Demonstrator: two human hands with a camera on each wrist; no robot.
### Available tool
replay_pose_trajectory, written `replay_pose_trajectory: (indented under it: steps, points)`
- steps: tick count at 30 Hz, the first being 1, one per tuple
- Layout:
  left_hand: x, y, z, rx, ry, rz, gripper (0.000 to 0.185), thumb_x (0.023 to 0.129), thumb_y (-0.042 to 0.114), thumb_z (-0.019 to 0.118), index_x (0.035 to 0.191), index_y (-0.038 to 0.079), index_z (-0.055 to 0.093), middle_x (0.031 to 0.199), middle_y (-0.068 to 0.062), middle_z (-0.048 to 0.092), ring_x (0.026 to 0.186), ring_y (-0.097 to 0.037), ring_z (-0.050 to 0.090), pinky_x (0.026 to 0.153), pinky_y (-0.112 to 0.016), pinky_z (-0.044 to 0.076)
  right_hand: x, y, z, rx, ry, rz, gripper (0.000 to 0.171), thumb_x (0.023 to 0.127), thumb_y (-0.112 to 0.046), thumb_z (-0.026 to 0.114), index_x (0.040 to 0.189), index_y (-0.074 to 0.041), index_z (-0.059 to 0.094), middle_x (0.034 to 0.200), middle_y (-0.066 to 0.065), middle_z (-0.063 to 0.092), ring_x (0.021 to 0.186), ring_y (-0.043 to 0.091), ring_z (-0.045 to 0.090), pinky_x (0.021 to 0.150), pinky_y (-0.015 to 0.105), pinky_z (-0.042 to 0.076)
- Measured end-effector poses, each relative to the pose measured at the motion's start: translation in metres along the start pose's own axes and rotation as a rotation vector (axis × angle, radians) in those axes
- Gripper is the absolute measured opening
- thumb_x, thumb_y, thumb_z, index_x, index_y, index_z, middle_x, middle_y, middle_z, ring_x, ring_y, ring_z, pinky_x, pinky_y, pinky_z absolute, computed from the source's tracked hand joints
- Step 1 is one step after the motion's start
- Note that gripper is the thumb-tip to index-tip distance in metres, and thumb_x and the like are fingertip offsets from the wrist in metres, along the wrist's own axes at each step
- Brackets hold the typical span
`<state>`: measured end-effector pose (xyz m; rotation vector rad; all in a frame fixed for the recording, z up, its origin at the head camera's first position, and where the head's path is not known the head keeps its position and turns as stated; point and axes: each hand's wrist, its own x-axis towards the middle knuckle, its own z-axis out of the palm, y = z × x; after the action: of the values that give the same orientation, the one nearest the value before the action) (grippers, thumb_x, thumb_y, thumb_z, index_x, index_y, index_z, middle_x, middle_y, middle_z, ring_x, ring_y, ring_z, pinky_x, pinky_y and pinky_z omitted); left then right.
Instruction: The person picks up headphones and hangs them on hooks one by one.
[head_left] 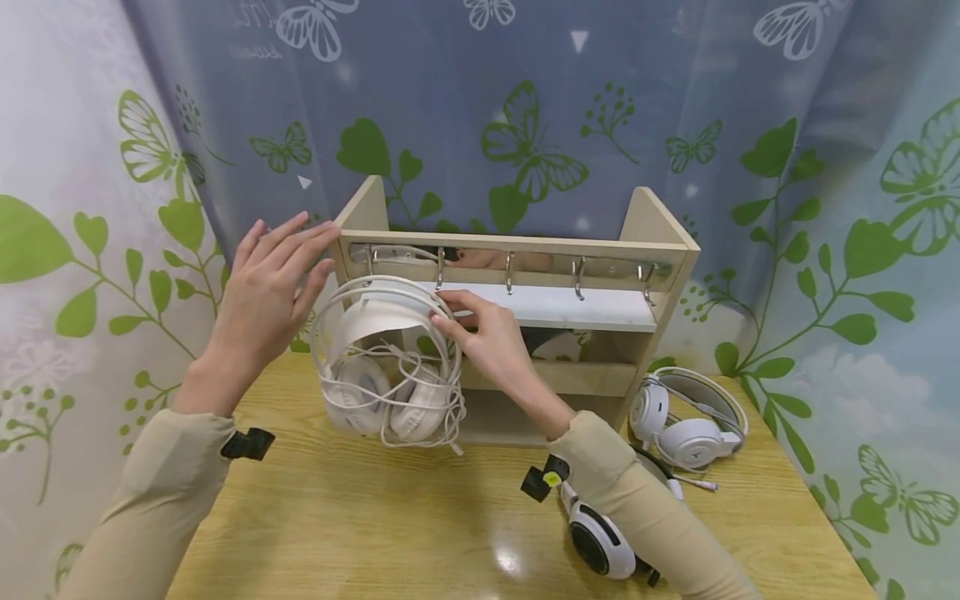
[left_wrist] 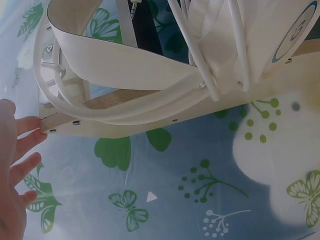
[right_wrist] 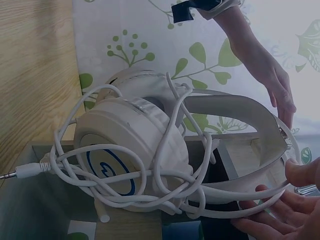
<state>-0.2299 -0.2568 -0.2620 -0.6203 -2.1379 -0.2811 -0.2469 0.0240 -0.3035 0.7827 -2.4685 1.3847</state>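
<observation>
White headphones (head_left: 358, 393) with a tangled white cable hang in front of the left part of a small wooden shelf (head_left: 517, 242). My right hand (head_left: 491, 340) pinches the thin outer band at its right side, thumb in front. In the left wrist view a metal hook (left_wrist: 52, 65) sits at the headband (left_wrist: 125, 65); whether it bears the weight I cannot tell. My left hand (head_left: 266, 292), fingers extended, touches the shelf's upper left corner. In the right wrist view the cable's plug (right_wrist: 27, 170) sticks out beside the ear cup (right_wrist: 132, 137).
A metal rail with several hooks (head_left: 579, 279) runs under the shelf's top edge. Another white headset (head_left: 693, 442) lies right of the shelf. A white-and-black headset (head_left: 600, 537) lies on the wooden table (head_left: 390, 533), partly behind my right sleeve. A patterned curtain (head_left: 465, 108) stands behind.
</observation>
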Motion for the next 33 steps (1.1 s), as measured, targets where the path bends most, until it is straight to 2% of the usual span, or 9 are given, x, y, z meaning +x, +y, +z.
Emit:
replay_pose_trajectory:
  steps: [13,20,23,27,33]
  points:
    - [0.002,0.005,0.001,0.017,-0.012,-0.013,0.043,0.105,0.022,0.055,0.145,0.009,0.055,0.145,-0.014,0.058,0.143,-0.031,0.043,0.125,-0.049,0.016,-0.003,0.007,-0.005,-0.013,-0.016,-0.071,0.045,0.095,-0.024,0.072,0.138,-0.011,0.063,0.131,0.010,0.068,0.106,0.027,0.072,0.079,0.037,0.060]
    - [0.006,0.015,0.009,0.002,-0.024,0.006,0.045,0.103,0.021,0.058,0.146,0.007,0.054,0.149,-0.014,0.054,0.144,-0.031,0.041,0.125,-0.051,0.016,-0.007,0.010,-0.006,0.007,-0.020,-0.108,0.048,0.095,-0.021,0.073,0.140,-0.010,0.061,0.135,0.010,0.065,0.108,0.027,0.071,0.079,0.037,0.060]
    - [0.008,0.020,0.014,-0.012,-0.016,0.024,0.046,0.107,0.031,0.049,0.146,0.007,0.053,0.150,-0.013,0.052,0.145,-0.031,0.041,0.125,-0.050,0.016,-0.009,0.011,-0.007,0.038,-0.024,-0.102,0.047,0.095,-0.020,0.072,0.140,-0.010,0.061,0.133,0.011,0.066,0.110,0.028,0.070,0.082,0.038,0.060]
    - [0.011,0.025,0.021,-0.020,-0.001,0.044,0.058,0.110,0.047,0.033,0.148,0.007,0.051,0.152,-0.012,0.050,0.145,-0.030,0.040,0.125,-0.050,0.015,-0.010,0.012,-0.008,0.083,-0.023,-0.088,0.046,0.095,-0.018,0.072,0.139,-0.011,0.062,0.133,0.010,0.066,0.112,0.027,0.069,0.086,0.038,0.060]
    - [0.014,0.031,0.029,-0.025,0.001,0.052,0.063,0.110,0.051,0.028,0.150,0.008,0.049,0.154,-0.011,0.048,0.147,-0.029,0.039,0.126,-0.048,0.012,-0.014,0.014,-0.012,0.127,-0.003,-0.089,0.042,0.095,-0.014,0.072,0.136,-0.010,0.064,0.131,0.010,0.067,0.113,0.023,0.069,0.091,0.033,0.058]
